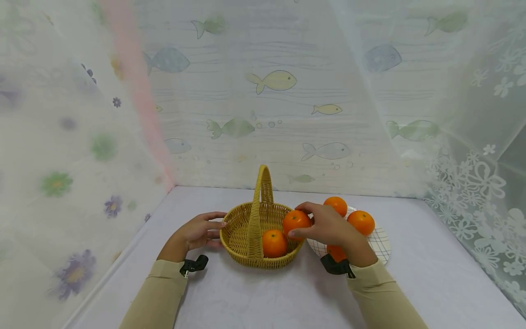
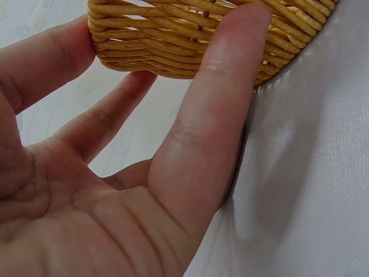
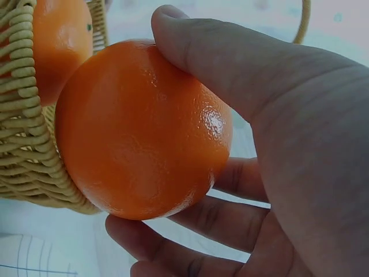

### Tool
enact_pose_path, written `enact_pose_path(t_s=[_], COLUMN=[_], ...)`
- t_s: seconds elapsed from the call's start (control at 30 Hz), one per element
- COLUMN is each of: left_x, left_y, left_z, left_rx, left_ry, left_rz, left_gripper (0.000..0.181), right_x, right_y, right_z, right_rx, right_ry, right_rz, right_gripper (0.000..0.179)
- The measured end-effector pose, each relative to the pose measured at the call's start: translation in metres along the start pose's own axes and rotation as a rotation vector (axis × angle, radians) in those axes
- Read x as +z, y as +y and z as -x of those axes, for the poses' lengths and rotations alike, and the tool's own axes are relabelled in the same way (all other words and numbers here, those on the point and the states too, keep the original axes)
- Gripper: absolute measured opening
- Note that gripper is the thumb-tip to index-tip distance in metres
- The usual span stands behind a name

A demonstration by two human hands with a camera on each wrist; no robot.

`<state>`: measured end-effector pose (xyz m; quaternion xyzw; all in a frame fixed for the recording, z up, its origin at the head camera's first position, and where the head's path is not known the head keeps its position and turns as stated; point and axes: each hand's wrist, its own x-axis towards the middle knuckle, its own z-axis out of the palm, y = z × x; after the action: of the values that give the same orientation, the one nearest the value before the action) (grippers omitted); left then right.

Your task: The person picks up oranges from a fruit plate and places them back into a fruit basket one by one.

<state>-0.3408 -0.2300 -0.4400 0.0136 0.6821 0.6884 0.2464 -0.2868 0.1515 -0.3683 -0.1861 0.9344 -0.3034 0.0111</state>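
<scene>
A yellow wicker basket (image 1: 236, 256) with a tall arched handle stands on the table, one orange (image 1: 274, 243) lying inside it. My left hand (image 1: 202, 230) touches the basket's left side; in the left wrist view its nearly straight thumb and fingers (image 2: 216, 75) rest against the woven wall. My right hand (image 1: 330, 226) grips a second orange (image 1: 296, 222) between thumb and fingers at the basket's right rim. Seen from the right wrist, this held orange (image 3: 144, 133) is beside the rim, with the orange in the basket (image 3: 63, 46) behind the weave.
Right of the basket, a white plate (image 1: 382, 246) with a thin grid pattern bears more oranges, among them one (image 1: 361, 222) at the right and another (image 1: 335, 206) at the back. My right forearm partly covers the plate. A fish-print curtain (image 1: 263, 128) hangs behind the white-covered table (image 1: 246, 301).
</scene>
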Motion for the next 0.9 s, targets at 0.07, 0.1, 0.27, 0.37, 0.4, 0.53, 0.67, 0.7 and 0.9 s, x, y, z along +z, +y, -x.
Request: enact_pose_path(t_s=[0.07, 0.1, 0.27, 0.37, 0.4, 0.53, 0.67, 0.7, 0.9], left_x=[0.0, 0.0, -0.001, -0.002, -0.002, -0.002, -0.002, -0.002, -0.001], left_y=[0.0, 0.0, 0.0, 0.001, 0.001, 0.002, 0.002, 0.002, 0.0], left_z=[-0.001, -0.001, -0.002, -0.002, -0.002, -0.001, -0.002, -0.002, -0.002], left_rx=[0.001, 0.002, 0.002, 0.002, 0.0, -0.001, -0.007, -0.009, -0.011], left_ry=[0.0, -0.001, 0.003, 0.003, 0.002, -0.001, 0.004, 0.007, 0.015], left_rz=[0.0, 0.001, 0.013, 0.014, 0.015, 0.014, 0.016, 0.016, 0.02], left_gripper=[0.054, 0.054, 0.052, 0.054, 0.054, 0.055, 0.054, 0.054, 0.052], right_x=[0.001, 0.002, 0.003, 0.003, 0.003, 0.004, 0.009, 0.01, 0.019], right_y=[-0.001, -0.002, -0.006, -0.009, -0.009, -0.01, -0.008, -0.007, -0.004], right_z=[-0.001, -0.001, -0.003, -0.003, -0.003, -0.003, -0.007, -0.007, -0.011], right_rx=[-0.001, -0.001, -0.003, -0.004, -0.005, -0.019, -0.036, -0.041, -0.059], right_ry=[-0.006, -0.009, -0.007, 0.0, 0.001, 0.001, -0.004, -0.005, -0.011], right_rz=[0.004, 0.004, 0.037, 0.068, 0.077, 0.102, 0.115, 0.115, 0.102], right_gripper=[0.07, 0.07, 0.076, 0.079, 0.08, 0.082, 0.083, 0.083, 0.084])
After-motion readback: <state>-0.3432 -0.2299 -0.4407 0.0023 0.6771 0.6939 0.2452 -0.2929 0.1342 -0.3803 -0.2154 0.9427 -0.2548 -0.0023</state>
